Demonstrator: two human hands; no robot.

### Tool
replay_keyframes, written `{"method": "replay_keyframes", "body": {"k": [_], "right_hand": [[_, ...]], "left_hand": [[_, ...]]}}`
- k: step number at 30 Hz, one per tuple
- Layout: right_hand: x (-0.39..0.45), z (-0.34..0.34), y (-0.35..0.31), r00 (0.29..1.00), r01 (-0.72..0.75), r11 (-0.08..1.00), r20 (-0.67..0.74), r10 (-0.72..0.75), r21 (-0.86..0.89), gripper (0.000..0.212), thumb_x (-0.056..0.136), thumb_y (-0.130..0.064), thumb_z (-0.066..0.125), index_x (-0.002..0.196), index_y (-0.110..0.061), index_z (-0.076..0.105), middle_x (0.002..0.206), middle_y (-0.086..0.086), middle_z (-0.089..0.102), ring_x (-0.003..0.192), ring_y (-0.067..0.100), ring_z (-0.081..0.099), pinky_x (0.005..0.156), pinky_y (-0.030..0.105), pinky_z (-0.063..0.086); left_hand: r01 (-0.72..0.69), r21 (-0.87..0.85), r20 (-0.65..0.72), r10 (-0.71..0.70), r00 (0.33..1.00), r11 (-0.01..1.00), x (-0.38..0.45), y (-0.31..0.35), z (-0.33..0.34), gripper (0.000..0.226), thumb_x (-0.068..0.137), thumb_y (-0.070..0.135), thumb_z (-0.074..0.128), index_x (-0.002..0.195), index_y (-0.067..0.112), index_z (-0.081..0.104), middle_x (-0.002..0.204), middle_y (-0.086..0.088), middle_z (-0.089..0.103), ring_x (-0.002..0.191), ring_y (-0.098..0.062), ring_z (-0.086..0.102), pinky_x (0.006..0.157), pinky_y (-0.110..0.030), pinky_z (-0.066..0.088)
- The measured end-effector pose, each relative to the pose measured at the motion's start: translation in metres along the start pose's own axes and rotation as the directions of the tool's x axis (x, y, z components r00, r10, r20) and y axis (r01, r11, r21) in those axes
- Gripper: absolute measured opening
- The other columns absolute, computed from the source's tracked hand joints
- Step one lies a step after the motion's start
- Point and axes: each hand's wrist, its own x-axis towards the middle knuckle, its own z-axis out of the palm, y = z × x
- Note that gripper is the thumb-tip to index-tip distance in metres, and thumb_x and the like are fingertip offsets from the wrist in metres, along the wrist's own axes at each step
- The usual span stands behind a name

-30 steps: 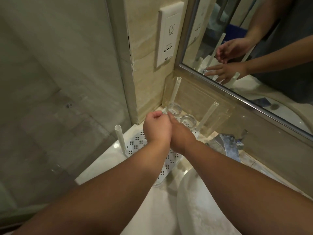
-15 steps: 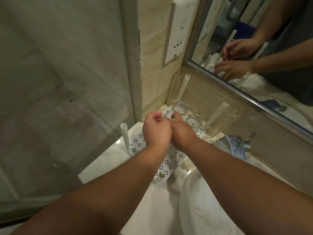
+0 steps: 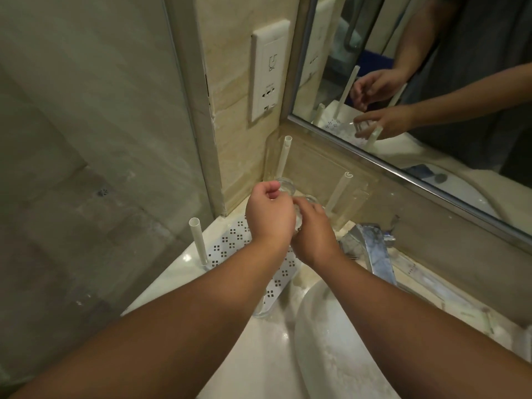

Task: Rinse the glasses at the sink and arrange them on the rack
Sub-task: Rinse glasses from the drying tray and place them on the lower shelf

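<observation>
My right hand point(image 3: 315, 234) is closed around a clear glass point(image 3: 298, 219) just above the white perforated rack point(image 3: 227, 243). My left hand point(image 3: 269, 216) presses against it from the left with curled fingers. Its fingertips sit next to a second glass point(image 3: 286, 186) standing at the rack's back corner, and I cannot tell whether they grip it. A third glass point(image 3: 310, 199) peeks out behind my right fingers. My hands and forearms hide the middle of the rack.
Three white posts rise from the rack: front left point(image 3: 198, 240), back point(image 3: 283, 158) and right point(image 3: 339, 194). A chrome faucet point(image 3: 375, 254) stands right of my hands above the white basin point(image 3: 331, 349). A mirror point(image 3: 431, 82), a wall socket point(image 3: 269, 70) and a glass shower panel point(image 3: 86, 139) close in the corner.
Both hands have shifted slightly toward the back of the rack. My left fingers now reach the back glass, and my right hand covers more of the third glass.
</observation>
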Motion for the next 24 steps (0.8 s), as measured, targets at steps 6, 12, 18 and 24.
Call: {"method": "replay_keyframes", "body": {"k": [6, 12, 18, 24], "right_hand": [[-0.02, -0.023, 0.005, 0.97, -0.12, 0.974, -0.186, 0.156, 0.192, 0.048, 0.08, -0.026, 0.073, 0.123, -0.033, 0.052, 0.121, 0.005, 0.06, 0.098, 0.015, 0.057, 0.078, 0.026, 0.042], [-0.052, -0.049, 0.016, 0.915, -0.167, 0.912, -0.287, 0.285, 0.375, 0.047, 0.076, -0.031, 0.074, 0.113, -0.042, 0.048, 0.106, 0.001, 0.066, 0.093, 0.03, 0.067, 0.081, 0.049, 0.055], [-0.091, -0.082, 0.031, 0.862, -0.127, 0.895, -0.398, 0.312, 0.427, 0.044, 0.076, -0.033, 0.075, 0.106, -0.048, 0.048, 0.107, -0.006, 0.061, 0.066, 0.022, 0.071, 0.068, 0.047, 0.059], [-0.131, -0.112, 0.042, 0.821, -0.106, 0.905, -0.477, 0.314, 0.413, 0.044, 0.079, -0.033, 0.075, 0.109, -0.049, 0.047, 0.121, -0.011, 0.057, 0.1, 0.025, 0.067, 0.087, 0.044, 0.054]], "left_hand": [[-0.04, 0.012, 0.033, 0.04, 0.999, 0.999, -0.026, -0.003, 0.015, 0.027, 0.083, 0.009, 0.055, 0.092, 0.034, 0.061, 0.092, 0.013, 0.065, 0.088, -0.005, 0.063, 0.082, -0.028, 0.049], [-0.086, 0.029, 0.097, 0.083, 0.992, 0.996, -0.059, -0.005, 0.031, 0.025, 0.084, 0.012, 0.056, 0.1, 0.031, 0.063, 0.096, 0.014, 0.064, 0.076, 0.008, 0.06, 0.064, -0.012, 0.044], [-0.061, 0.047, 0.145, 0.053, 0.988, 0.997, -0.096, -0.009, 0.047, 0.026, 0.081, 0.015, 0.057, 0.105, 0.027, 0.056, 0.104, 0.0, 0.063, 0.089, -0.018, 0.064, 0.078, -0.034, 0.051], [0.243, 0.034, 0.314, -0.241, 0.918, 0.97, -0.143, -0.018, 0.064, 0.045, 0.082, 0.044, 0.061, 0.114, 0.012, 0.056, 0.091, -0.003, 0.062, 0.075, -0.021, 0.063, 0.07, -0.032, 0.047]]}}
